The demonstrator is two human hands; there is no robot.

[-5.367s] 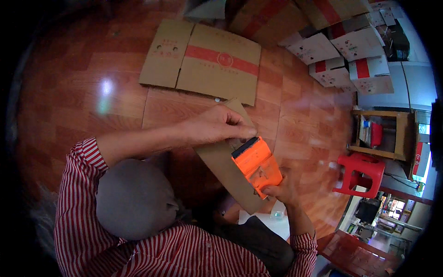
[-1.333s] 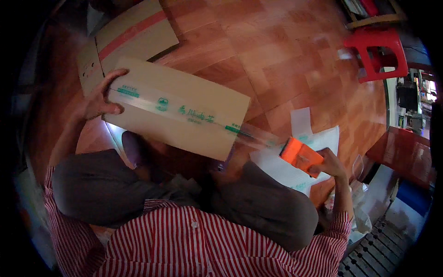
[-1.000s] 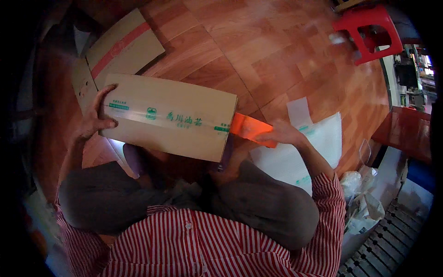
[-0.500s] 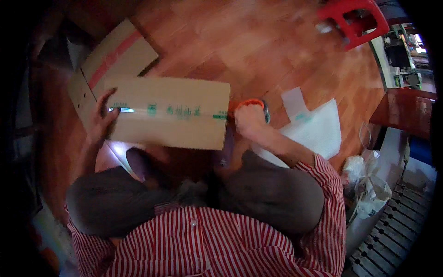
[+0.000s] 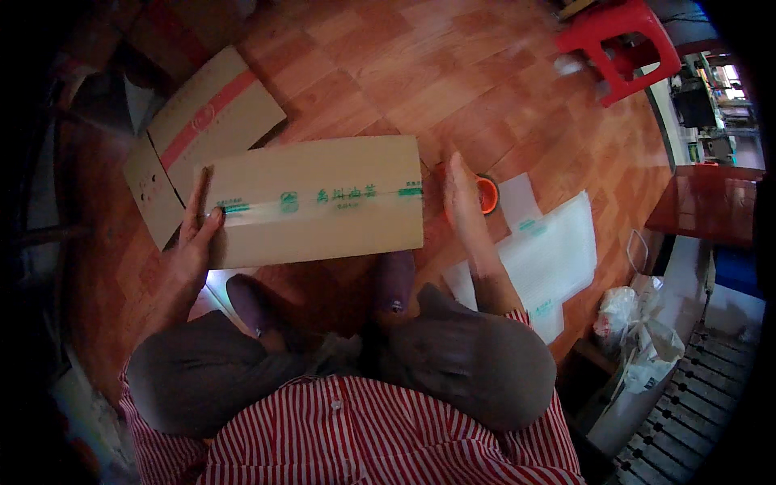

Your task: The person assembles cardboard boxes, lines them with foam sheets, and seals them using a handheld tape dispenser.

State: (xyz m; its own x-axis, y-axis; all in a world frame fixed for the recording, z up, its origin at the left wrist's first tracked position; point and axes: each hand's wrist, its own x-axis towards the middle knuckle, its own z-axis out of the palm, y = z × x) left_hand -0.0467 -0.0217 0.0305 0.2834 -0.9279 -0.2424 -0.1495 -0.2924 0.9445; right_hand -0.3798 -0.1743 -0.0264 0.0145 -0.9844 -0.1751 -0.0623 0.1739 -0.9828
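Observation:
A closed brown cardboard box (image 5: pixel 323 234) with green print and clear tape along its middle lies across in front of my knees. My left hand (image 5: pixel 194 230) grips its left end, thumb on the top face and fingers along the edge. Just off the right end, my right hand (image 5: pixel 461 194) is held on edge with fingers stretched out and nothing visible in it; a small gap shows between it and the box. Right behind that hand, an orange-rimmed roll of tape (image 5: pixel 490 196) rests on the floor, partly hidden by the hand.
A flat folded carton (image 5: pixel 214 113) with a red stripe lies beyond the box at left. White padded sheets (image 5: pixel 558 250) lie to the right on the wooden floor (image 5: pixel 364 97). A red plastic stool (image 5: pixel 622 48) stands far right, plastic bags (image 5: pixel 647 339) nearer.
My right hand has let go of the tape roll, opened, and moved slightly right. The box has shifted a little to the right, with my left hand still on its left end.

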